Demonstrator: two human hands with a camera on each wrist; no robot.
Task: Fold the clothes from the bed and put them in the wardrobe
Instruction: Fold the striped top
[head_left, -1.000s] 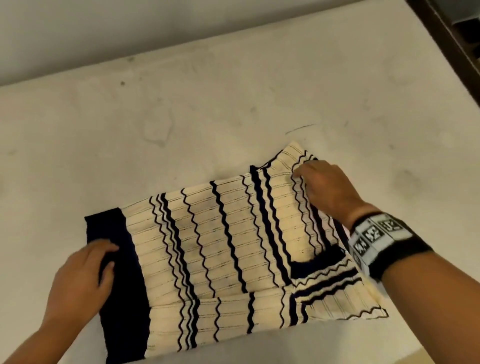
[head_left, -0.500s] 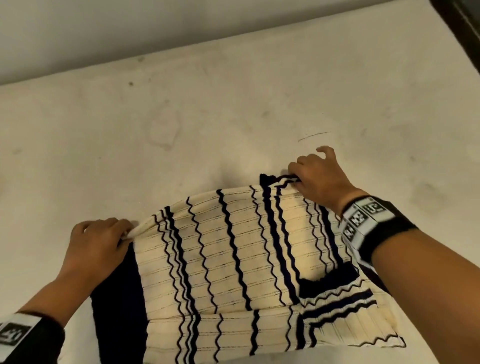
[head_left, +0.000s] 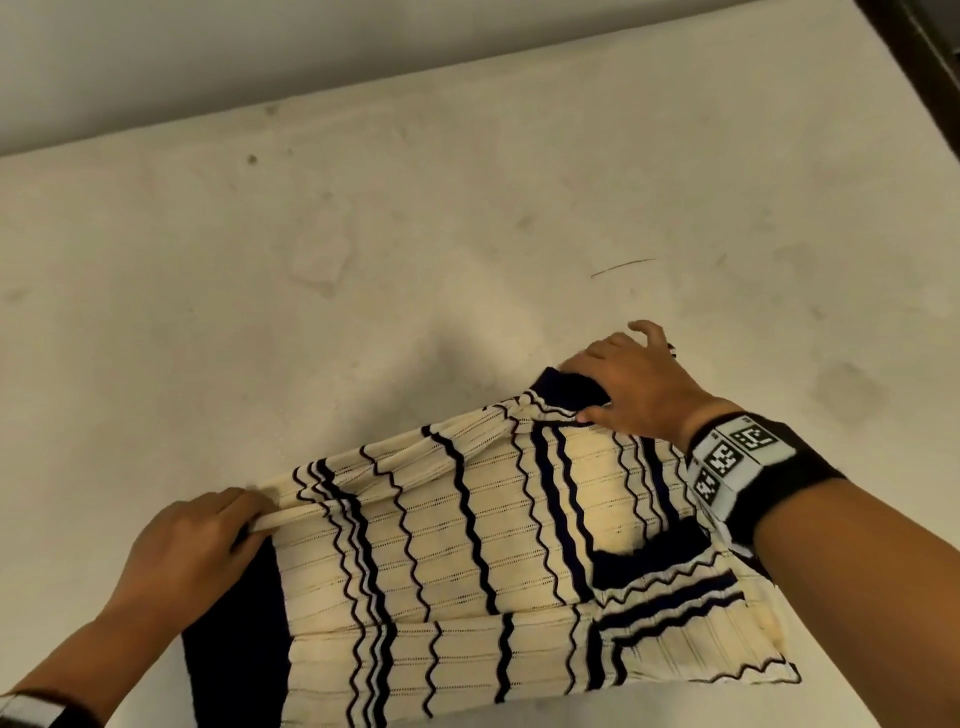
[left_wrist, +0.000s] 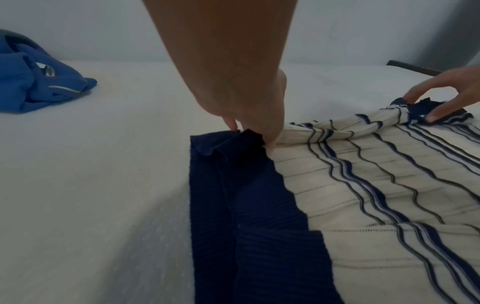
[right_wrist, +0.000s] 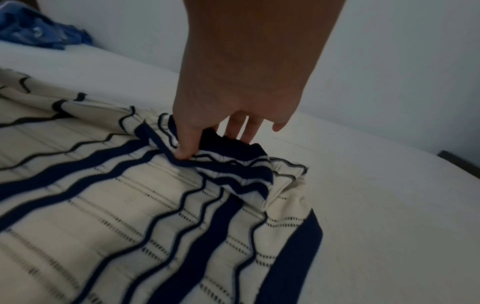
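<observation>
A cream knit top with wavy navy stripes (head_left: 467, 561) lies partly folded on the white bed (head_left: 363, 249). The left hand (head_left: 192, 540) pinches the far edge of the top beside its solid navy band (left_wrist: 233, 195), fingers curled round a gathered fold. The right hand (head_left: 639, 395) grasps the far right corner, thumb (right_wrist: 185, 150) pressing the fabric against the other fingers, little finger lifted free. A crumpled blue garment (left_wrist: 33, 82) lies well apart on the bed.

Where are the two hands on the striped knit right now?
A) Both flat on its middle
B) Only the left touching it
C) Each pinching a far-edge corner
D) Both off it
C: the left hand and right hand each pinch a far corner of the striped knit, bunching that edge.
</observation>
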